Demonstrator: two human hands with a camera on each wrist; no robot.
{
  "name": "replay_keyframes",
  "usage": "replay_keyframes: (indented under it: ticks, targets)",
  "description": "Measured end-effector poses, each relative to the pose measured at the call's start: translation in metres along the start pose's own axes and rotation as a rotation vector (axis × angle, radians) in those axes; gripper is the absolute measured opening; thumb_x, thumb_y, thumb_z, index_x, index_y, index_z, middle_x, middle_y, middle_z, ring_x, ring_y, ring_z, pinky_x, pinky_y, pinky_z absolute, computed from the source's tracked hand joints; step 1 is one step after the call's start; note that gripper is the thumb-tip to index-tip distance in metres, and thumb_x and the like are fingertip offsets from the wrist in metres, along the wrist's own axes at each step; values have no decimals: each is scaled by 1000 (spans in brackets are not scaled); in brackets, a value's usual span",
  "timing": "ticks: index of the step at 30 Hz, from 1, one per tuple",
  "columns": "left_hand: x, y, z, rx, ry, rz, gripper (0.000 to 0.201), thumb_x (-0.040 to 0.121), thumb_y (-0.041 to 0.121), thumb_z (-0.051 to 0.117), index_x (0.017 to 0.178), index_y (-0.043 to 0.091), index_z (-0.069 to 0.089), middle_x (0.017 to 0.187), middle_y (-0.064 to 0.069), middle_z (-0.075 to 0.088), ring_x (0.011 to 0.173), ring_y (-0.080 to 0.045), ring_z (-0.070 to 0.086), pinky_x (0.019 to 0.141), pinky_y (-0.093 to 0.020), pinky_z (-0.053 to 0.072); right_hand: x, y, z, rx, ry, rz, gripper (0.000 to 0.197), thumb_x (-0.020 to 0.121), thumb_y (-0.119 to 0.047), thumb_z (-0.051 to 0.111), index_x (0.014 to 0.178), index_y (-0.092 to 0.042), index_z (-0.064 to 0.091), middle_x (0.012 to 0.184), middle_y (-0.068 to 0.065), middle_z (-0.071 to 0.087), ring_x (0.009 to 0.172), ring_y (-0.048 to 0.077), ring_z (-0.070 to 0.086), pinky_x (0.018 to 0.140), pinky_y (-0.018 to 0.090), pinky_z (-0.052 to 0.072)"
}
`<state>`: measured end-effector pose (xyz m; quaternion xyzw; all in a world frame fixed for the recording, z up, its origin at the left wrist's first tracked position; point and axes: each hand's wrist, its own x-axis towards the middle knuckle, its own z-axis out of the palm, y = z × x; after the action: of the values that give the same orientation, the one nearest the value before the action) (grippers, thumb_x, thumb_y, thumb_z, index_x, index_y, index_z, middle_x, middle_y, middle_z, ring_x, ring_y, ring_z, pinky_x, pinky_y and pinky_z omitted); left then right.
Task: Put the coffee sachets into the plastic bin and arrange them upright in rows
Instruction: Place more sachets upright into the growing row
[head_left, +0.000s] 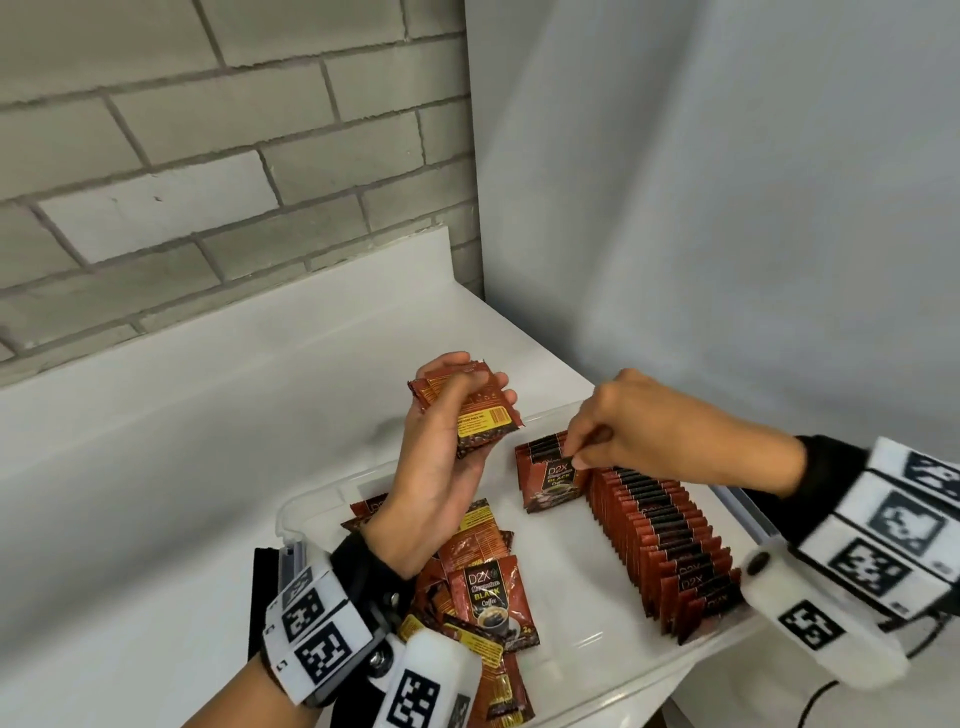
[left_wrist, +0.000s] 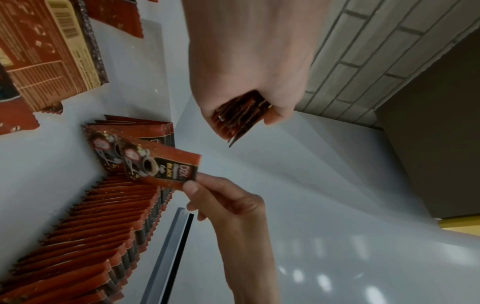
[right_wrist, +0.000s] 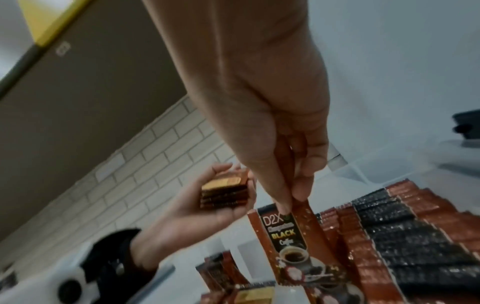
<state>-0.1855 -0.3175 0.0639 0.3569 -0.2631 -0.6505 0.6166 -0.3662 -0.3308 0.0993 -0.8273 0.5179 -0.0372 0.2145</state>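
Single sachet pinched by its top edge between right hand thumb and forefinger, upright at far end of standing row along right side of plastic bin; likely held so for slotting in beside its neighbours. Small stack clasped in curled fingers of left hand, raised above bin, probably as ready supply. Loose sachets flat at bin's left. Bin's near wall cut off; stack count unclear.
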Motion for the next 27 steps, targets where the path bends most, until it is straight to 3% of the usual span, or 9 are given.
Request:
replay_keyframes:
  ticks: [2, 4, 6, 9, 11, 13, 16, 22, 27]
  targets:
    - [0, -1, 0, 6, -9, -11, 20, 89, 4, 57, 99, 20, 61, 98, -17, 66, 88, -27, 65, 81, -37, 51, 6, -5, 5, -74, -18, -2, 14, 86, -23, 69, 97, -25, 77, 97, -9, 70, 82, 5, 59, 78, 21, 50]
    - [0, -1, 0, 13, -20, -29, 19, 89, 4, 56, 100, 19, 61, 97, -17, 66, 87, -27, 65, 80, -37, 51, 10, -9, 7, -137, -58, 5, 16, 89, -21, 65, 100, -21, 76, 100, -7, 70, 79, 4, 54, 56, 3, 37]
    - [-1, -2, 0, 17, -29, -45, 19, 89, 4, 55, 99, 19, 62, 97, -17, 65, 86, -27, 65, 78, -36, 52, 13, -10, 8, -157, -88, 11, 16, 89, -18, 65, 101, -18, 76, 100, -4, 70, 85, 10, 60, 50, 0, 35]
    - [-1, -3, 0, 24, -18, -54, 21, 89, 4, 54, 98, 20, 64, 99, -12, 62, 93, -27, 62, 79, -36, 53, 17, -8, 10, -148, -119, 10, 14, 86, -14, 68, 98, -13, 76, 98, 2, 72, 86, 15, 65, 61, 9, 43]
    - [-2, -3, 0, 38, -16, -53, 24, 88, 3, 52, 100, 21, 64, 102, -10, 61, 96, -27, 60, 82, -37, 51, 18, -6, 11, -147, -140, 10, 14, 86, -15, 68, 97, -13, 77, 96, 3, 72, 79, 10, 61, 67, 13, 45]
    - [-3, -3, 1, 49, -35, -53, 26, 88, 2, 51, 100, 20, 64, 99, -9, 63, 94, -25, 61, 78, -34, 53, 18, -5, 11, -144, -152, 9, 14, 86, -16, 68, 97, -13, 77, 96, 1, 72, 73, 5, 56, 59, 6, 39]
    - [-3, -2, 1, 74, -60, -47, 27, 87, 0, 53, 99, 22, 65, 94, -5, 67, 85, -18, 64, 67, -28, 55, 18, -3, 9, -122, -158, 12, 15, 88, -17, 67, 99, -12, 76, 99, 1, 72, 81, 7, 57, 63, 9, 40]
    - [-4, -2, 1, 69, -74, -39, 33, 83, -3, 58, 103, 22, 66, 99, -6, 69, 78, -13, 69, 59, -25, 54, 17, -5, 5, -76, -137, 14, 17, 89, -20, 66, 102, -15, 75, 102, -4, 71, 75, 3, 57, 56, -7, 32]
    - [-4, -1, 1, 75, -78, -40, 35, 82, -4, 60, 105, 21, 65, 95, -5, 72, 81, -16, 71, 62, -26, 55, 19, -7, 4, -41, -119, 2, 13, 88, -17, 67, 98, -15, 75, 81, -6, 66, 51, -21, 47, 51, -4, 33]
